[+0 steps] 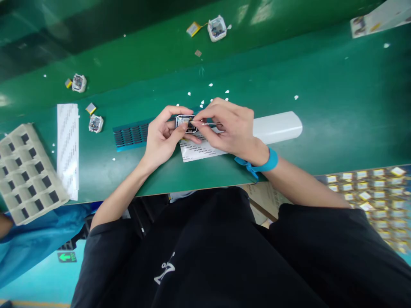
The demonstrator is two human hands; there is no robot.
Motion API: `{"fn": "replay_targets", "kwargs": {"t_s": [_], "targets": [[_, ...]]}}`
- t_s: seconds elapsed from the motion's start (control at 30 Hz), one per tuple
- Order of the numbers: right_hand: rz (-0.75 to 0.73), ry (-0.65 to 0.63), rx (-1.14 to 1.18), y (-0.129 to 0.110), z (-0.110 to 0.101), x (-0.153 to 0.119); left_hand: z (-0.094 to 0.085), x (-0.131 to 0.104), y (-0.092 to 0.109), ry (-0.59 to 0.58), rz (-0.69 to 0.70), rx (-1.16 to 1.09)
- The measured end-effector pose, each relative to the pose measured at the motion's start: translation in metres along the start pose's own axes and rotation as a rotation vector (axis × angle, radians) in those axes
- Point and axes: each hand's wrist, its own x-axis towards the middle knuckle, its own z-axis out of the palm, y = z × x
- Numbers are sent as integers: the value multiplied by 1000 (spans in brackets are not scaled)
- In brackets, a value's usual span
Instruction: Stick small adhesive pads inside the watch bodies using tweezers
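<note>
A green workbench (324, 85) stretches across the scene, with a worker in a black T-shirt (208, 248) at its near edge. Rows of yellow-trimmed pouch batteries (379, 186) fill the near right corner; at near left, a grey molded tray (24, 175) with square pockets sits beside a printed white sheet (68, 149). A second printed sheet (195, 152) lies under the worker's right hand (233, 128), and a smooth white strip (278, 126) extends to the right beyond it.

The left hand (162, 139) grips a small white-rimmed device housing (181, 121) — its circuitry exposed — at the center of the bench. The right hand pinches narrowly at the housing's right side; whether its fingertips hold anything cannot be made out. A blue sheet of dark pieces (130, 136) lies left of and partly behind the left hand, and a blue wristband (269, 160) circles the right wrist.

Three more open housings — one at far center (217, 29), two toward the left (78, 83) — rest beside single batteries (193, 29). Tiny white bits (210, 84) dot the surface beyond the hands.
</note>
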Motion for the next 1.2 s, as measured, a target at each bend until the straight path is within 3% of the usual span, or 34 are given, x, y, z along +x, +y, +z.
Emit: {"fn": "replay_targets", "kwargs": {"t_s": [0.17, 0.3, 0.4, 0.63, 0.9, 1.13, 1.2], "targets": [[27, 2, -72, -7, -1, 0, 0, -1, -13, -10, 159, 41], [-16, 50, -40, -12, -1, 0, -6, 0, -25, -68, 458, 209], [-61, 52, 6, -13, 0, 0, -9, 0, -30, -24, 604, 359], [27, -10, 154, -10, -2, 2, -15, 7, -30, 21, 493, 280], [80, -2, -73, -3, 1, -5, -15, 3, -18, -173, 306, 211], [-52, -91, -315, 0, -5, -10, -14, 1, -13, -177, 291, 160], [-48, -39, -357, -2, -6, -6, -14, 1, -13, -190, 290, 148]]}}
